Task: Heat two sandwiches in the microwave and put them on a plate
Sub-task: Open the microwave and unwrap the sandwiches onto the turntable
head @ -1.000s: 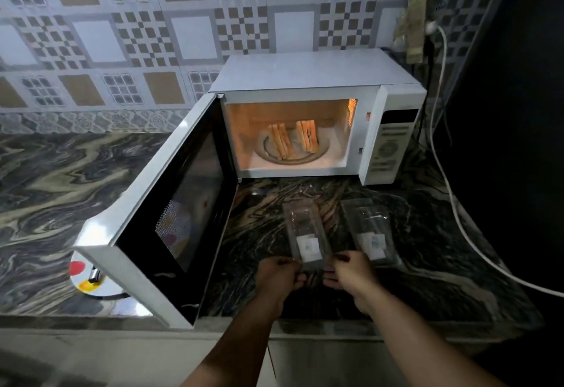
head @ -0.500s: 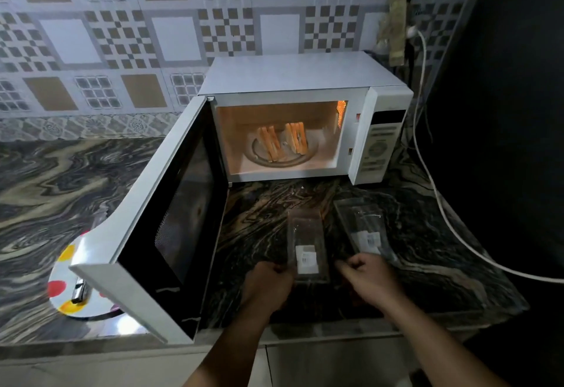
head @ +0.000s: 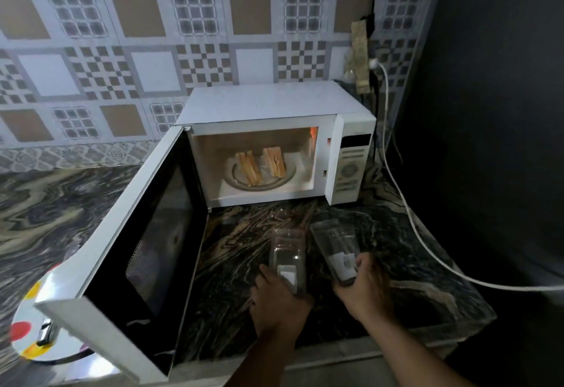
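Two sandwiches (head: 262, 164) stand on edge on the glass turntable (head: 238, 183) inside the white microwave (head: 268, 105), whose door (head: 146, 249) hangs wide open to the left. On the counter in front lie two clear plastic sandwich boxes, both empty. My left hand (head: 277, 301) grips the near end of the left box (head: 287, 255). My right hand (head: 364, 286) grips the near end of the right box (head: 334, 244). A white plate with coloured dots (head: 27, 331) lies at the counter's front left, partly hidden behind the door.
The open door juts toward me and blocks the way to the plate. A white power cord (head: 427, 249) trails across the dark marble counter (head: 45, 209) at the right. A dark wall closes the right side. The counter edge runs just below my hands.
Both hands were on the left box; my right hand has shifted right onto the right box. My view has risen and tilted down, so the microwave sits lower in frame.
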